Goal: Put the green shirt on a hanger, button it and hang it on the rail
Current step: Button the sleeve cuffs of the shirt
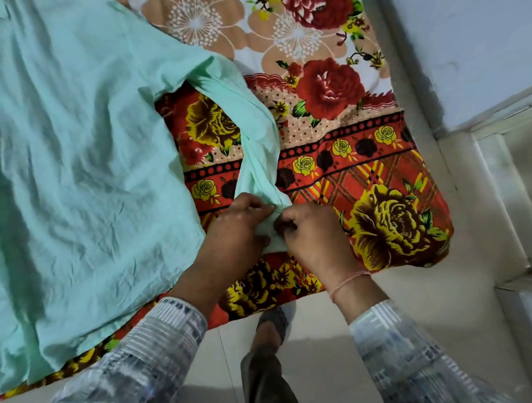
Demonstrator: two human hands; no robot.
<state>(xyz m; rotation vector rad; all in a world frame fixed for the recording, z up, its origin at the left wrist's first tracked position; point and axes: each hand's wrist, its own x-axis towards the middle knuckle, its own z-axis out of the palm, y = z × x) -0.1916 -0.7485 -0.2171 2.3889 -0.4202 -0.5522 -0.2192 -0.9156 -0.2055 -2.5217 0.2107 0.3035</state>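
The green shirt [69, 157] lies spread flat over the left half of the bed, wrinkled. One sleeve [255, 146] runs down from the shoulder toward me across the flowered sheet. My left hand [232, 234] and my right hand [310, 233] meet at the cuff end of that sleeve, both pinching the green cloth between fingers and thumb. The cuff itself is mostly hidden under my fingers. No hanger and no rail show in this view.
A red and yellow flowered bedsheet [365, 170] covers the bed, whose near edge runs just below my wrists. White wall [466, 33] stands at the right. My foot in a sandal [272, 322] is on the pale tiled floor below.
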